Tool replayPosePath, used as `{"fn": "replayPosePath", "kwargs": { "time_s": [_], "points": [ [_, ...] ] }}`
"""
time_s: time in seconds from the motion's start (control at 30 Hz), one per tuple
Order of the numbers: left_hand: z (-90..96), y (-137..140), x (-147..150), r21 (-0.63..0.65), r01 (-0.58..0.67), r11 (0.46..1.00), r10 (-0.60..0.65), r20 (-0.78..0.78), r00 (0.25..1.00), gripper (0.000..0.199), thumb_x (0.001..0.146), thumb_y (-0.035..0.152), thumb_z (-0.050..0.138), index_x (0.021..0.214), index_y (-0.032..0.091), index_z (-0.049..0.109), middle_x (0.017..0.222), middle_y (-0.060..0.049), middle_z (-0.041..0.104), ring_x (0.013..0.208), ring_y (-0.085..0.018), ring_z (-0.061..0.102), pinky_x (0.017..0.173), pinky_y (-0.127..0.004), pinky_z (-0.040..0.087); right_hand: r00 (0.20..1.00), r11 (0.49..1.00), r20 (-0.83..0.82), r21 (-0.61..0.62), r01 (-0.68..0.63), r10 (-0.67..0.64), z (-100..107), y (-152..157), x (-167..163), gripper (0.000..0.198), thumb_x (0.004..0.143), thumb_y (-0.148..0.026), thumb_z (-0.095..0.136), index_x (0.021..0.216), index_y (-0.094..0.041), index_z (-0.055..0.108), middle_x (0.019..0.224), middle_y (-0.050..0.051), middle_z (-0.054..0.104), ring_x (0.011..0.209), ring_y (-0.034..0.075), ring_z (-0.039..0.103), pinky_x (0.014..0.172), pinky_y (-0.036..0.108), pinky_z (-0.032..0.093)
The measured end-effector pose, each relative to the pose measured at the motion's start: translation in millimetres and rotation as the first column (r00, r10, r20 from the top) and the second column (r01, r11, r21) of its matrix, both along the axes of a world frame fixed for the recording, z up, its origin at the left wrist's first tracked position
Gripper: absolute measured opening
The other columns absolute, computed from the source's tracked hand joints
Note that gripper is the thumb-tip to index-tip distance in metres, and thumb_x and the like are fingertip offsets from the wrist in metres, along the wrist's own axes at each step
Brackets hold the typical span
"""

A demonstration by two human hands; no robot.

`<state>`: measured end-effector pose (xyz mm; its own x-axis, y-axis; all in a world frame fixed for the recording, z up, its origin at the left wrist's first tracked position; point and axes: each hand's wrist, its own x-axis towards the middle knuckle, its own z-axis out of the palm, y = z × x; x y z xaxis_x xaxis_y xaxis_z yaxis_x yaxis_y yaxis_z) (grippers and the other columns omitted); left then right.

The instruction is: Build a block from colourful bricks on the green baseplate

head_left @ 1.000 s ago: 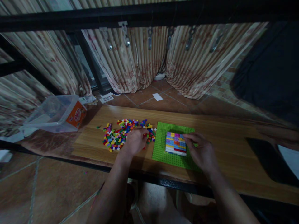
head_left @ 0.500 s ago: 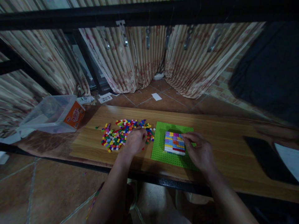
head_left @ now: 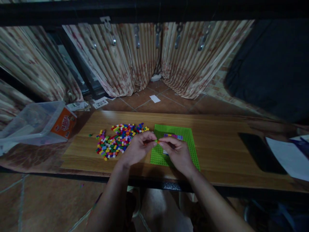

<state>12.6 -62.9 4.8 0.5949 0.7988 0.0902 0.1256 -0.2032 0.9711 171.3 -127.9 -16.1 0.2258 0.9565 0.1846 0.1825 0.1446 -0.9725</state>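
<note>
The person's left hand (head_left: 138, 147) and right hand (head_left: 179, 155) meet over the left part of a bright green, studded plastic baseplate (head_left: 190, 139). Each pinches with thumb and forefinger, the fingertips closed on a tiny green-and-orange plastic piece (head_left: 157, 141) between them; it may be two bricks together, though the dim view makes that hard to tell. On the baseplate, partly hidden behind the right hand, sits a low multicoloured block of plastic bricks (head_left: 174, 136), its purple, yellow and blue far edge and a bit of its pale near edge showing.

A loose heap of small red, yellow, green, blue and white plastic bricks (head_left: 113, 143) lies left of the baseplate, just beyond the left hand. One small dark green brick (head_left: 90, 135) lies apart, to the left of the heap. All this rests on a long brown wood-grain tabletop (head_left: 217, 141). Toward its right end are a flat black panel (head_left: 259, 153) and white paper sheets (head_left: 287, 158). A clear plastic box with an orange label (head_left: 36, 124) stands beyond the tabletop's left end.
</note>
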Motion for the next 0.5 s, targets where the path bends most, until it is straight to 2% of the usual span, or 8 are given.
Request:
{"fn": "replayPosePath", "kwargs": {
  "time_s": [0.27, 0.5],
  "points": [
    [-3.2, 3, -15, 0.002, -0.024, 1.0, 0.024, -0.005, 1.0, 0.006, 0.082, 0.02, 0.062, 0.083, 0.014, 0.06, 0.078, -0.002, 0.063, 0.074, -0.012, 0.058, 0.07, -0.023, 0.047, 0.995, 0.996, -0.087, -0.062, -0.056, 0.051, 2, 8, -20, 0.02, 0.08, -0.04, 0.062, 0.082, -0.021, 0.068, 0.06, -0.002, 0.058, 0.055, 0.013, 0.049, 0.051, 0.025, 0.04],
    [3.4, 3, -33, -0.075, 0.003, 0.997, 0.002, 0.07, 0.998, 0.013, 0.082, 0.026, 0.064, 0.084, 0.014, 0.059, 0.077, -0.003, 0.064, 0.073, -0.013, 0.06, 0.066, -0.024, 0.048, 0.956, 0.985, -0.289, -0.141, -0.097, 0.053, -4, 21, -39, 0.025, 0.076, -0.044, 0.063, 0.083, -0.02, 0.068, 0.066, 0.001, 0.063, 0.056, 0.014, 0.055, 0.052, 0.027, 0.045]
  ]
}}
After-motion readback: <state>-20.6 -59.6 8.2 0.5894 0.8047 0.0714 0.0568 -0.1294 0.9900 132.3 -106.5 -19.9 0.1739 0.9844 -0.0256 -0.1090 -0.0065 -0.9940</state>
